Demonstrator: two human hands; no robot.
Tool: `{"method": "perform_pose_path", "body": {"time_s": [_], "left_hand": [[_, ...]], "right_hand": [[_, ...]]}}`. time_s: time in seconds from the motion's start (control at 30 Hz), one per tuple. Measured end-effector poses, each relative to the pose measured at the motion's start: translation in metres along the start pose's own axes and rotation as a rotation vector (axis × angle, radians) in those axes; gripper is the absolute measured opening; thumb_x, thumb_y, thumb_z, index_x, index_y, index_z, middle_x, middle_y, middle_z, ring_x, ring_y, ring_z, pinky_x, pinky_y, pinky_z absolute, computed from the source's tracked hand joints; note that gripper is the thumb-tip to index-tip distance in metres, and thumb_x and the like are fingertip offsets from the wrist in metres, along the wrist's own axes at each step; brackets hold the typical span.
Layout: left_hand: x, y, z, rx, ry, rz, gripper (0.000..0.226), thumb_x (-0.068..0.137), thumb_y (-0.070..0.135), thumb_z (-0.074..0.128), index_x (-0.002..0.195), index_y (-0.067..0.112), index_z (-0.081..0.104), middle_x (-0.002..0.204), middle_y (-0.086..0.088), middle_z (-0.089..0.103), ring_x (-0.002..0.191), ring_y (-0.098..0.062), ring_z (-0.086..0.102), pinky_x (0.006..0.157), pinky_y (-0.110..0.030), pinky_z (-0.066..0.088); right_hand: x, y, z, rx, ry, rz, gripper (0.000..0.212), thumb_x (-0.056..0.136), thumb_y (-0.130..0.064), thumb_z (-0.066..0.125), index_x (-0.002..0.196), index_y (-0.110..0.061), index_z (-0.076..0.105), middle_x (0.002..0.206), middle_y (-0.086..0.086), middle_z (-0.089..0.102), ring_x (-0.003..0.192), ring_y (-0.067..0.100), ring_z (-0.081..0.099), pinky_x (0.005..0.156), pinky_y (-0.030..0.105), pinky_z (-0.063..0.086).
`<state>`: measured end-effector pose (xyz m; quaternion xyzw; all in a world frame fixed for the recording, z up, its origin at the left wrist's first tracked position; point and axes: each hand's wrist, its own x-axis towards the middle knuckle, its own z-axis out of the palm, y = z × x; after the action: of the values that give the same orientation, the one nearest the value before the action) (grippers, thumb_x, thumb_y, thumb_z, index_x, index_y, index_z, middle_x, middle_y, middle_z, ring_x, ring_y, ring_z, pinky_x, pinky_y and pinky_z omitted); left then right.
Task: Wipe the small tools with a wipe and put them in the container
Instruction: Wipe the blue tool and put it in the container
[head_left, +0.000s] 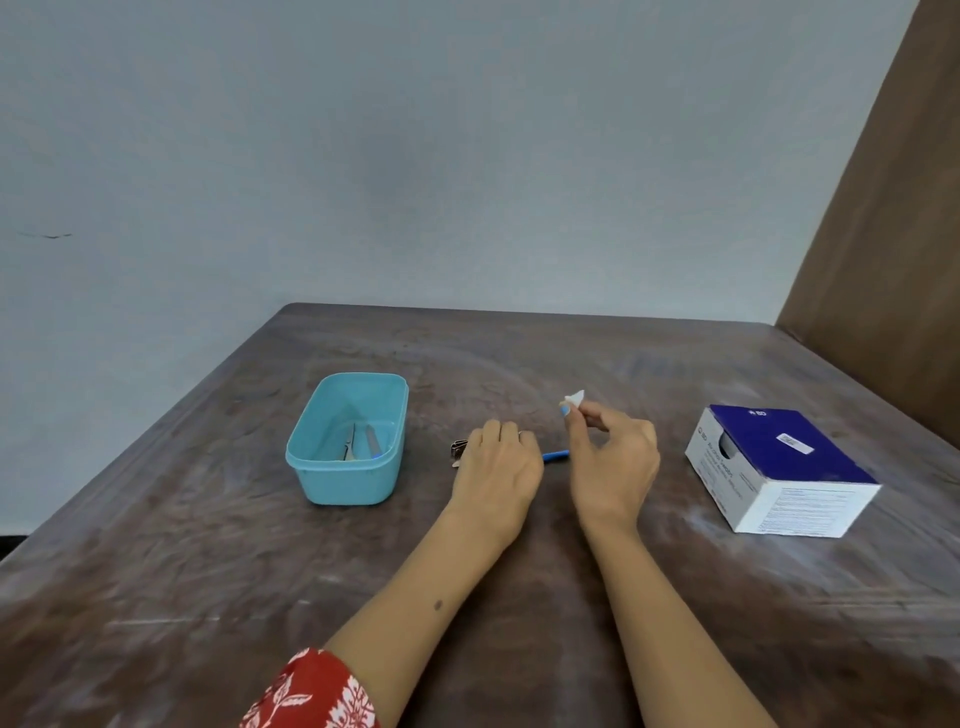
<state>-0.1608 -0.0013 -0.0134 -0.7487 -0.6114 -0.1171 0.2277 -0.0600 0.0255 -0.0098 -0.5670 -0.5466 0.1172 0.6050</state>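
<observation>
Both hands low over the table (208, 545), tools between them.
Left hand (496, 462) lies palm-down, fingers curled over a metal tool (459, 448); whether it grips, I cannot tell. Right hand (613, 457) pinches a white wipe (575, 399) aloft; the blue container (347, 441) sits just left.

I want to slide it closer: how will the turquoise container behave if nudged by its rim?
The turquoise container looks like thin plastic holding only a few small tools, so probably light. Its broad flat base should slide on the table rather than tip.
</observation>
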Motion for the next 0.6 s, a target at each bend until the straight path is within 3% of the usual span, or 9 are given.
{"method": "perform_pose_path", "body": {"time_s": [0.17,0.3,0.4,0.5,0.6], "left_hand": [[-0.001,-0.004,0.004,0.002,0.143,0.013,0.021,0.048,0.009,0.066,0.068,0.016,0.062,0.063,-0.002,0.056,0.054,-0.018,0.053,0.05,-0.024,0.04],[-0.004,-0.008,-0.001,-0.199,0.218,-0.07,0.033,0.062,0.0,0.071,0.093,0.006,0.064,0.08,-0.009,0.057,0.053,-0.021,0.051,0.047,-0.028,0.041],[-0.008,-0.01,-0.011,-0.473,0.203,-0.185,0.032,0.076,-0.006,0.058,0.106,0.005,0.057,0.098,-0.013,0.05,0.054,-0.026,0.05,0.048,-0.035,0.044],[-0.013,-0.014,-0.012,-0.729,0.227,-0.256,0.03,0.089,0.001,0.046,0.117,0.009,0.053,0.11,-0.009,0.049,0.077,-0.025,0.056,0.067,-0.032,0.044],[-0.013,-0.017,-0.007,-0.865,0.286,-0.292,0.03,0.089,0.004,0.051,0.117,0.013,0.059,0.107,-0.003,0.061,0.091,-0.016,0.059,0.08,-0.027,0.048]], "right_hand": [[0.001,-0.003,-0.003,0.078,0.106,0.071,0.014,0.083,-0.029,0.069,0.089,-0.017,0.073,0.069,-0.024,0.048,0.09,0.014,0.053,0.071,0.015,0.032],[0.002,-0.003,-0.004,0.161,0.134,0.118,0.012,0.084,-0.027,0.069,0.088,-0.016,0.072,0.072,-0.01,0.06,0.083,0.019,0.063,0.075,0.026,0.044],[0.0,-0.004,-0.003,0.277,-0.011,0.195,0.004,0.083,-0.022,0.071,0.081,-0.019,0.072,0.069,-0.007,0.067,0.069,0.008,0.064,0.073,0.025,0.051],[-0.002,-0.009,-0.001,0.512,-0.185,0.311,0.015,0.082,-0.008,0.07,0.074,-0.022,0.07,0.064,-0.005,0.067,0.058,0.002,0.06,0.065,0.021,0.052],[-0.003,-0.013,0.0,0.623,-0.289,0.365,0.021,0.083,0.0,0.066,0.078,-0.021,0.069,0.065,0.0,0.066,0.058,0.003,0.06,0.06,0.018,0.052]]}}
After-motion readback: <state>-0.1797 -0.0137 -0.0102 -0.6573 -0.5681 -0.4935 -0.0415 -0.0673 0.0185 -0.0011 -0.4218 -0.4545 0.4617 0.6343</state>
